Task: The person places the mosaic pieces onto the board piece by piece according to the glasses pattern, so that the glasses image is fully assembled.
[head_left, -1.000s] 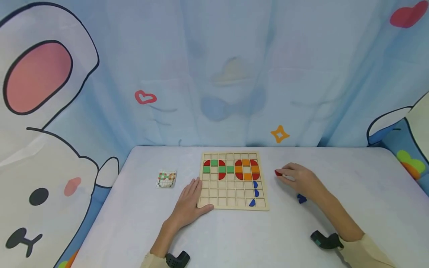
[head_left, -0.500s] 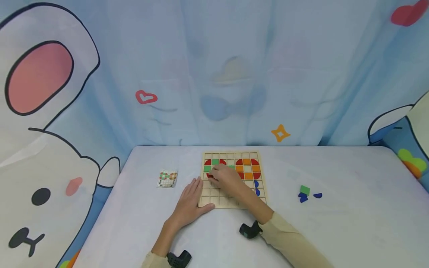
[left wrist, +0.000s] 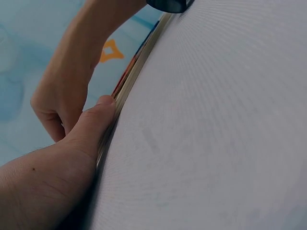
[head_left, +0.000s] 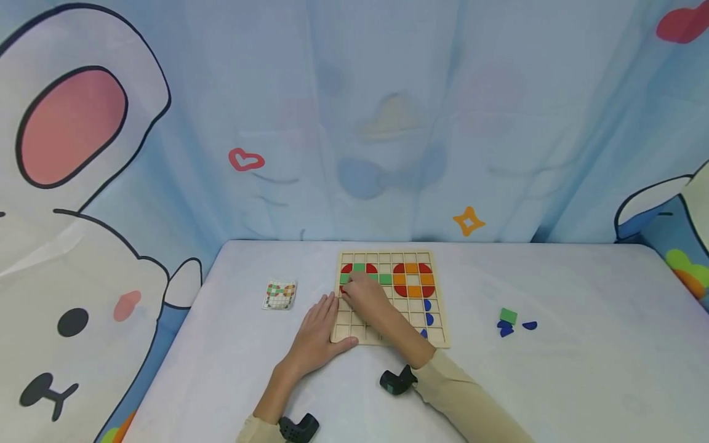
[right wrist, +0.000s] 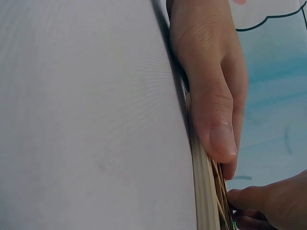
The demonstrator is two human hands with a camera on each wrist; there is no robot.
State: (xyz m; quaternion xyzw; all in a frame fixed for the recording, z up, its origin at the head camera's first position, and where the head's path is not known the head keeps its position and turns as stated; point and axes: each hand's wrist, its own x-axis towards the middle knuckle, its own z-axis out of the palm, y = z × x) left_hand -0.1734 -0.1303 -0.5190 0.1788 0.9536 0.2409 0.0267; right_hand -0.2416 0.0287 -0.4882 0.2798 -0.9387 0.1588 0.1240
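Observation:
A wooden grid board [head_left: 407, 307] lies on the white table, with red, green, orange and blue tiles in its cells. My left hand [head_left: 312, 338] rests along its left edge, fingers straight, thumb on the front edge. My right hand [head_left: 370, 298] reaches across the board, its curled fingertips at a red tile [head_left: 342, 289] in the upper left part. That tile is mostly hidden by the fingers. In the right wrist view, the right hand [right wrist: 268, 206] is low at the board's surface, beside the left hand [right wrist: 211, 86].
A small pattern card [head_left: 279, 295] lies left of the board. Right of the board are a green square tile [head_left: 508, 316], a blue semicircle tile [head_left: 529, 325] and a small cluster of blue tiles [head_left: 505, 326]. A patterned curtain [head_left: 399, 123] hangs behind the table.
My right hand has carried the red tile from right of the board to its upper left cells, uncovering the loose tiles. My left hand has stayed at the board's edge.

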